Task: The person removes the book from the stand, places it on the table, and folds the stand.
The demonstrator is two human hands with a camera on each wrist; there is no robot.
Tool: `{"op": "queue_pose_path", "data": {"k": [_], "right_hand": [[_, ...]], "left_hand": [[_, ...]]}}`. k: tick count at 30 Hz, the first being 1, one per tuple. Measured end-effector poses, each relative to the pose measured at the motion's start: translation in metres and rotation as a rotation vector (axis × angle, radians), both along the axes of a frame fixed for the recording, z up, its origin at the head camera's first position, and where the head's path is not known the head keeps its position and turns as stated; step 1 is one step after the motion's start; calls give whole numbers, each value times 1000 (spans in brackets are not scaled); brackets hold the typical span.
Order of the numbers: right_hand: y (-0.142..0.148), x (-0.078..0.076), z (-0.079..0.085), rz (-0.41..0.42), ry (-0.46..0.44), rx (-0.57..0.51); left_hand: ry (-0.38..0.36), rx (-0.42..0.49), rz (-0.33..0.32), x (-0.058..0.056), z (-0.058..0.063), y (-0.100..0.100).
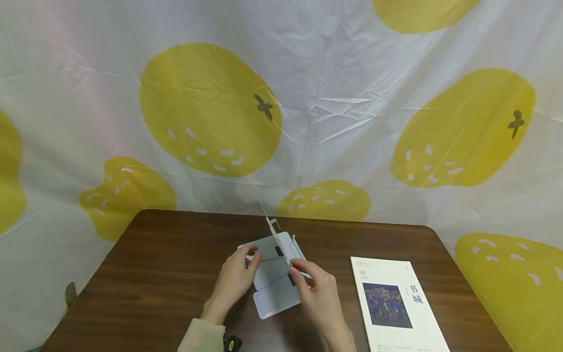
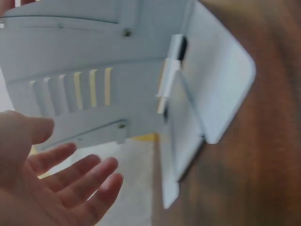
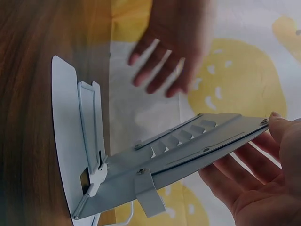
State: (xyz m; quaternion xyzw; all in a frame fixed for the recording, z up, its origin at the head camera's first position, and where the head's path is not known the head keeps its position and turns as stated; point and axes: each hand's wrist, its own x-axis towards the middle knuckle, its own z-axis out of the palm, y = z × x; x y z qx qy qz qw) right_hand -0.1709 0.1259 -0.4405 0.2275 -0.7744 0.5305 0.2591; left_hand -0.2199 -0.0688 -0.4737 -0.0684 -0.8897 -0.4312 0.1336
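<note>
A pale grey metal folding book stand (image 1: 276, 298) stands on the table with its slotted panel (image 3: 122, 162) raised at an angle from the base plate (image 3: 63, 108). My right hand (image 1: 323, 298) pinches the panel's outer corner, thumb on one face and fingers on the other, as the right wrist view shows. On the slotted side, my left hand (image 2: 56, 183) has loosely bent fingers, apart from the metal. A narrow folding bracket (image 3: 89, 125) and a bent page tab (image 3: 149, 194) belong to the stand. From the head camera the panel appears nearly edge-on.
A white paperback (image 1: 398, 303) with a dark cover picture lies to the right of the stand. Behind the brown wooden table (image 1: 167, 264) hangs a white cloth (image 1: 334, 107) printed with yellow fruit. A dark strap or watch (image 1: 231, 343) shows by the left sleeve.
</note>
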Motion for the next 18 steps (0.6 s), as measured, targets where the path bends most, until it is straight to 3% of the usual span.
{"op": "queue_pose_path", "data": {"k": [3,9,18], "right_hand": [[3,-7,-16,11,17,27],[0,-6,-20,22,98,122],[-11,-3,-22,-7,238,257]], "left_hand": [[34,24,23,1,12,0],[44,97,28,0,29,1],[55,273,4,-4,38,-2]]}}
